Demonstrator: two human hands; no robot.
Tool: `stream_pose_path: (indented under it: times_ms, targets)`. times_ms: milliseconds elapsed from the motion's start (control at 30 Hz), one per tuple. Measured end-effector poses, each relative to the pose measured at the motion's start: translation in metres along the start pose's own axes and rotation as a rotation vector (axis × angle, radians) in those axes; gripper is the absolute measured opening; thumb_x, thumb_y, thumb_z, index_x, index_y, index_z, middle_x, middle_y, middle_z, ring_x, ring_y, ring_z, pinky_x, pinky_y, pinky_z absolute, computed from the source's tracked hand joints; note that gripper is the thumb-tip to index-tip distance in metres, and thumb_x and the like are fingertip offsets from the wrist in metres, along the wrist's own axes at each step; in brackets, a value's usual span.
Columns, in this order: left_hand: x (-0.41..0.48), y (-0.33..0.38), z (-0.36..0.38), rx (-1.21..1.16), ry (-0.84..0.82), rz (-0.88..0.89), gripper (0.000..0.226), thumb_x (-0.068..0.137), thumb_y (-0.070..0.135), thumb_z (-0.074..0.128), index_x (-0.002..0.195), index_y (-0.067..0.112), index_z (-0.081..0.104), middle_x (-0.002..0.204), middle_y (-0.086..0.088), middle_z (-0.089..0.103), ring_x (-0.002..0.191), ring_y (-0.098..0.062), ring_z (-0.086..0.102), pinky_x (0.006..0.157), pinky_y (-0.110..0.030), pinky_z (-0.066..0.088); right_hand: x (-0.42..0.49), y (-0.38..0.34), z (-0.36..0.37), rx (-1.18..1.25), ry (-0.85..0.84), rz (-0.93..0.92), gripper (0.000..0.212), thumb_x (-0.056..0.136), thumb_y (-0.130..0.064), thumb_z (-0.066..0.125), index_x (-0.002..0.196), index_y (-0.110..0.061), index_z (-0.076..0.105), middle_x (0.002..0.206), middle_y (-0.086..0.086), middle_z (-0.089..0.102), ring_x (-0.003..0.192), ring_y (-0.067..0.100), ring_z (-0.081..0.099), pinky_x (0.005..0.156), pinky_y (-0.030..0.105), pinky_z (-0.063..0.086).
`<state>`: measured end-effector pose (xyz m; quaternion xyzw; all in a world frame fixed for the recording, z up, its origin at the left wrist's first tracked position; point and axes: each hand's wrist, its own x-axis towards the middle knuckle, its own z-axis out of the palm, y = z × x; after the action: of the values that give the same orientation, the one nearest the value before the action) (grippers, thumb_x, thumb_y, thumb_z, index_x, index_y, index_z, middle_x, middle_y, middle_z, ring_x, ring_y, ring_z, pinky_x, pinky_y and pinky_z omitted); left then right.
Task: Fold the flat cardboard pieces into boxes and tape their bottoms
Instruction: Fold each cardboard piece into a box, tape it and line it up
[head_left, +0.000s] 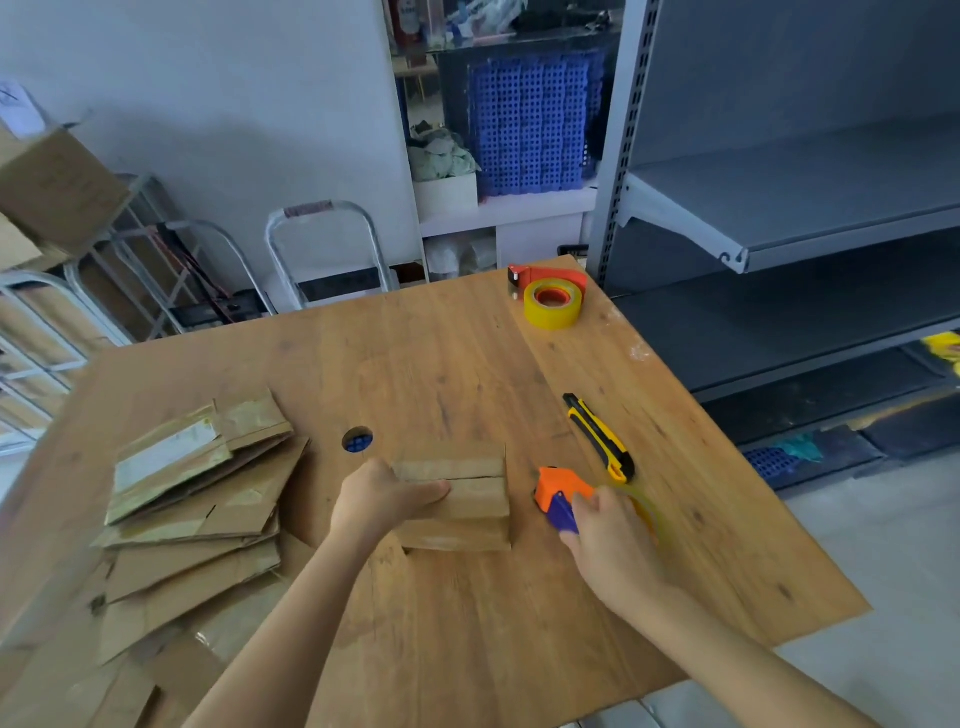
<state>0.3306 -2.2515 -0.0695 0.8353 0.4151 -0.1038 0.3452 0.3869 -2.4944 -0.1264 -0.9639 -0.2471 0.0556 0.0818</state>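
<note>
Now box between hands, beside dispenser

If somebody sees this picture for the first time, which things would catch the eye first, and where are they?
At the centre of the wooden table, the left hand presses on the flaps of a small cardboard box, while the right hand grips an orange tape dispenser beside it. A pile of flat cardboard pieces lies at the left, and a yellow tape roll sits at the far right corner.

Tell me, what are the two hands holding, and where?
Right hand grips the orange tape dispenser by its purple handle. Left hand only presses flat on the cardboard box.
</note>
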Motion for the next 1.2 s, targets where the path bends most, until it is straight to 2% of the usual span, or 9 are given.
stream_pose_path:
  times_ms: [100,167,267,400,633,767,900,1000,1200]
  targets:
    - [0.005,0.002,-0.002,0.042,-0.006,-0.008,0.047,0.073,0.053,0.075,0.089,0.013,0.055,0.087,-0.002,0.063,0.077,-0.015,0.060,0.066,-0.029,0.055,0.021,-0.041,-0.033,0.488,-0.061,0.102,0.042,0.097,-0.042,0.051,0.106,-0.002,0.063,0.105,0.015,0.062,0.102,0.032,0.056,0.084,0.036,0.041]
    - [0.007,0.001,-0.001,0.038,0.010,0.015,0.039,0.081,0.049,0.069,0.086,0.014,0.054,0.085,-0.003,0.063,0.075,-0.016,0.062,0.067,-0.031,0.058,0.039,-0.062,-0.038,0.696,-0.086,0.168,0.041,0.096,-0.042,0.052,0.075,-0.007,0.058,0.074,0.008,0.054,0.074,0.026,0.054,0.063,0.034,0.037]
    - [0.009,-0.003,0.000,0.000,0.061,0.049,0.030,0.091,0.039,0.059,0.086,0.010,0.060,0.081,-0.008,0.067,0.073,-0.022,0.066,0.072,-0.037,0.060,0.056,-0.072,-0.034,0.578,-0.045,0.203,0.049,0.094,-0.030,0.057,0.055,-0.012,0.035,0.054,0.003,0.033,0.050,0.018,0.032,0.046,0.032,0.021]
    - [0.007,-0.009,0.004,-0.057,0.126,0.064,0.031,0.096,0.031,0.051,0.085,0.006,0.064,0.078,-0.010,0.067,0.073,-0.024,0.066,0.070,-0.036,0.058,0.064,-0.065,-0.028,0.600,-0.019,0.251,0.042,0.088,-0.024,0.065,0.061,0.007,0.053,0.057,0.010,0.038,0.054,0.021,0.034,0.048,0.033,0.019]
    - [-0.008,-0.018,-0.021,-0.358,0.199,0.339,0.003,0.087,0.018,0.066,0.089,0.018,0.064,0.085,0.006,0.068,0.078,-0.006,0.062,0.060,-0.017,0.044,0.071,-0.064,-0.053,1.317,0.059,0.523,0.037,0.089,-0.033,0.065,0.068,-0.002,0.062,0.071,0.018,0.064,0.069,0.030,0.067,0.057,0.035,0.059]
    - [-0.014,-0.027,-0.029,-0.463,0.114,0.415,0.031,0.081,-0.007,0.057,0.088,0.023,0.056,0.090,0.012,0.067,0.087,-0.002,0.062,0.064,-0.010,0.044,0.068,-0.066,-0.057,1.293,-0.028,0.457,0.033,0.078,-0.029,0.079,0.076,0.000,0.061,0.082,0.014,0.070,0.084,0.032,0.070,0.074,0.041,0.060]
    - [-0.004,-0.053,-0.013,-0.549,-0.138,0.253,0.023,0.089,0.023,0.054,0.109,0.017,0.060,0.113,0.000,0.065,0.110,-0.019,0.061,0.094,-0.034,0.048,0.050,-0.068,-0.037,0.960,-0.072,0.355,0.025,0.069,-0.013,0.084,0.074,-0.006,0.061,0.074,0.005,0.063,0.070,0.019,0.056,0.058,0.028,0.042]
    - [-0.008,-0.064,-0.002,-0.682,-0.272,0.105,0.083,0.078,0.082,0.039,0.135,0.021,0.049,0.129,-0.003,0.060,0.116,-0.019,0.059,0.103,-0.040,0.045,0.037,-0.071,-0.021,0.699,-0.126,0.173,0.031,0.066,-0.008,0.081,0.059,-0.018,0.053,0.065,-0.004,0.058,0.064,0.012,0.053,0.054,0.025,0.037]
    - [-0.012,-0.062,0.005,-0.576,-0.038,-0.040,0.090,0.083,0.080,0.027,0.143,0.014,0.036,0.137,-0.005,0.047,0.121,-0.024,0.048,0.108,-0.046,0.038,0.024,-0.069,-0.001,0.889,-0.412,0.155,0.010,0.079,-0.004,0.071,0.072,-0.008,0.065,0.076,0.003,0.065,0.074,0.010,0.062,0.069,0.020,0.052]
